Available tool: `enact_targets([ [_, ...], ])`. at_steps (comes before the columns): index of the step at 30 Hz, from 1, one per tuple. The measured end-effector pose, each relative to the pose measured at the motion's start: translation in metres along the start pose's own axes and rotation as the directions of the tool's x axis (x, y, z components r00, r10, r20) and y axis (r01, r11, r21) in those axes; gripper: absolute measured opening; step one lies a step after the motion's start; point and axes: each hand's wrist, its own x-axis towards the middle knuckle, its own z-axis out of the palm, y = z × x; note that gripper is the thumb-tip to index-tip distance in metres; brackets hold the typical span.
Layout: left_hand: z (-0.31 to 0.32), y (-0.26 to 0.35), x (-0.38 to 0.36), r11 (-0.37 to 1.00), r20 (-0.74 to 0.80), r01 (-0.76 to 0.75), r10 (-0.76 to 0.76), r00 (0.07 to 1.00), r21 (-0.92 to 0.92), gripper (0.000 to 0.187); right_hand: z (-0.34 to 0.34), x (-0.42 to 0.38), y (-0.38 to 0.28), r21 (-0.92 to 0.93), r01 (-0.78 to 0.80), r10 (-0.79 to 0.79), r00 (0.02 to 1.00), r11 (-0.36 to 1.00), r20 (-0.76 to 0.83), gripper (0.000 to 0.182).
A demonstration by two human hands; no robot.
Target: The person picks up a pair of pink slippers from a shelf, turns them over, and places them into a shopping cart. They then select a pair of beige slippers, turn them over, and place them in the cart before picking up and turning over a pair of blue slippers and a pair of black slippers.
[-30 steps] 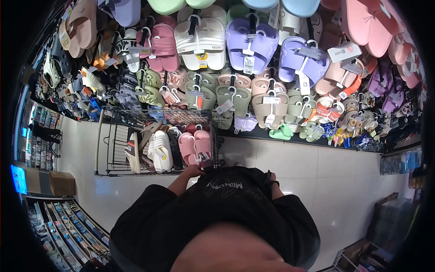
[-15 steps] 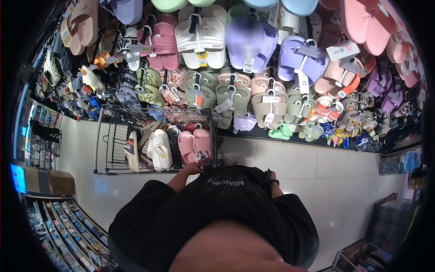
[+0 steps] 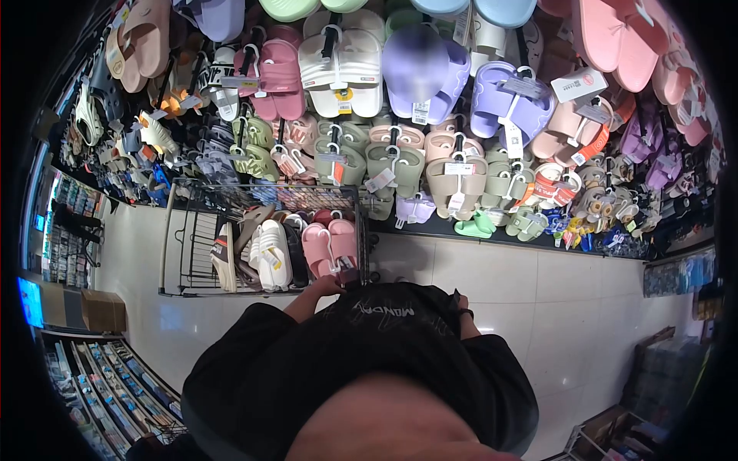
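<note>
My left hand (image 3: 328,285) is closed at the near right corner of a black wire shopping cart (image 3: 187,291), its fingers partly hidden. Just beyond it in the cart lies a pair of pink slides (image 3: 317,250) with a dark tag at the heel end. White slides (image 3: 270,257) and several darker sandals lie beside them. My right hand (image 3: 464,302) is low at my right side, against my black shirt (image 3: 361,338). A dark band circles that wrist, and a small dark edge shows by the hand; its fingers are mostly hidden.
A wall rack of hanging slides (image 3: 340,65) in white, purple, pink and green runs across the front. Pale floor tiles (image 3: 492,269) stretch right of the cart. Shelves of small goods (image 3: 108,384) stand behind left, and a cardboard box (image 3: 104,310) sits near them.
The cart and my left hand stay in place. My right hand shifts very slightly. A dark shape has come into view at the lower left, by the shelves.
</note>
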Motion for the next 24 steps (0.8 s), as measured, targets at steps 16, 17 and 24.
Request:
enact_targets([
  [16, -0.012, 0.010, -0.014, 0.999, -0.006, -0.014, 0.014, 1.000, -0.036, 0.053, -0.012, -0.021, 0.002, -0.106, -0.014, 0.016, 1.000, 0.994, 0.015, 0.031],
  [17, -0.012, 0.010, -0.013, 0.999, -0.023, -0.018, 0.017, 1.000, -0.034, 0.053, -0.018, -0.025, -0.008, -0.098, -0.047, 0.049, 0.999, 0.994, 0.016, 0.030],
  [24, -0.005, -0.004, -0.005, 0.999, -0.045, -0.005, 0.003, 0.999, -0.046, 0.053, -0.059, -0.048, -0.066, -0.126, 0.021, -0.021, 1.000, 0.992, -0.005, 0.026],
])
